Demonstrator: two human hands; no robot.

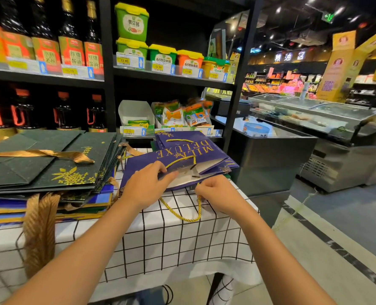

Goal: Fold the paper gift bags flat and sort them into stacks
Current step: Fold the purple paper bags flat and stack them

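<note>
Centrally in the frame, a purple paper gift bag with gold "MILK DELUXE" lettering (178, 164) lies on its side on the desk covered by a white cloth with a black grid (165, 243), its open mouth facing the person. The left hand (145, 186) rests on the bag's near edge with fingers extended, pressing on the upper panel by the opening. The right hand (215, 192), just right of it, is clenched, pinching the yellow twisted cord handle (180, 213) that loops down over the cloth. At the left of the frame sits a stack of flattened dark green paper bags with gold ribbon handles (46, 164), lying on blue and gold flattened bags (50, 205). Behind, black store shelves (107, 62) hold bottles and tubs.
</note>
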